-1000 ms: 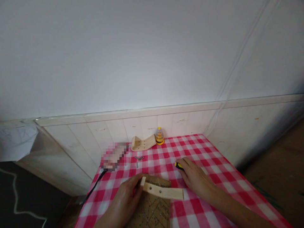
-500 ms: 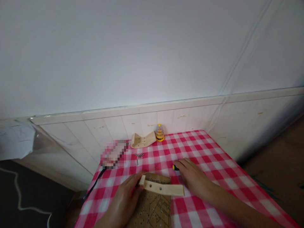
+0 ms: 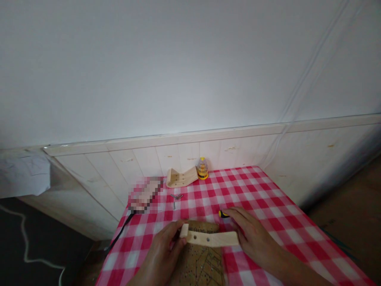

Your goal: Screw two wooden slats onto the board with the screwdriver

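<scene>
My left hand (image 3: 166, 246) is closed around the left end of a pale, bent wooden piece (image 3: 216, 239), thumb in front and fingers behind. Two dark screws or screw holes show on its face. Under it lies a brown board (image 3: 202, 266) with many small holes and drawn lines. At the right end of the wood, my right hand (image 3: 248, 228) curls over a yellow-and-black handle (image 3: 224, 214); only its tip shows past the fingers, and the rest is hidden. The right thumb side is close to the wood, and I cannot tell whether they touch.
Several screws (image 3: 177, 197) lie on the red-and-white checked tablecloth (image 3: 256, 194). Behind them, against the wall, are a second bent wooden piece (image 3: 182, 179) with holes and a clear bottle with yellow parts (image 3: 203, 170). A blurred-out object with a black strap (image 3: 122, 228) lies at left.
The view has shifted slightly, so everything sits a bit further right. My right hand, still with the handle, has come nearer the wooden piece's right end. The left hand keeps its hold.
</scene>
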`<action>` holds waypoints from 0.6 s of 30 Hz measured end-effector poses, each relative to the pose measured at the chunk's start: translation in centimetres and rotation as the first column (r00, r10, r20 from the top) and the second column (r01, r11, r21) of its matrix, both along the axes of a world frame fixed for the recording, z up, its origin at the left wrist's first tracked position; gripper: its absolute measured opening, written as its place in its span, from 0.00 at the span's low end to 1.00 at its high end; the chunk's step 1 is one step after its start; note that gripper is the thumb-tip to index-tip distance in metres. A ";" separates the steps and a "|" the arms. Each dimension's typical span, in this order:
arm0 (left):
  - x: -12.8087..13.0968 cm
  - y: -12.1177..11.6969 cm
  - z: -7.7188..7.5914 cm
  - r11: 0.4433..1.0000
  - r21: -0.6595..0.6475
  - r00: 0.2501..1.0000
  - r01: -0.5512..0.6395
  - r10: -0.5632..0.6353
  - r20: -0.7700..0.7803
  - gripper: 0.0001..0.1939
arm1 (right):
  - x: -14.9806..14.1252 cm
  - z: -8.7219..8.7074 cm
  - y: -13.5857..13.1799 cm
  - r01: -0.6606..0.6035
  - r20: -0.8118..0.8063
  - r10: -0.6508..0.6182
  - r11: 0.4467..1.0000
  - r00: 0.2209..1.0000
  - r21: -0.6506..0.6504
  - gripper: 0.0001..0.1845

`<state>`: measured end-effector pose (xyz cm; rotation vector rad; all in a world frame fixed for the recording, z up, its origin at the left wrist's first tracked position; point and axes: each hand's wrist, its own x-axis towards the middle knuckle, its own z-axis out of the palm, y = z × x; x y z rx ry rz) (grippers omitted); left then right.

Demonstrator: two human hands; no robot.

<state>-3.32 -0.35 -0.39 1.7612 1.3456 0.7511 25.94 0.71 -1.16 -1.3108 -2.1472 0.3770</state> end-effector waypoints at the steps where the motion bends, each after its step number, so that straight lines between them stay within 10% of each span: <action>1: 0.2 -0.1 0.0 0.999 -0.038 1.000 0.002 -0.001 0.022 0.19 | 0.0 0.0 0.0 0.003 -0.025 -0.003 1.000 1.000 -0.015 0.28; 7: -0.4 1.0 1.6 0.983 -0.171 0.996 0.069 -0.059 0.065 0.19 | 0.1 -0.6 0.4 0.116 -0.193 -0.112 0.993 0.975 0.011 0.18; 18: -2.6 13.3 0.7 0.891 0.360 0.800 -0.275 0.420 -0.428 0.15 | 0.4 -1.6 0.2 0.183 -0.314 -0.147 0.979 0.938 0.087 0.14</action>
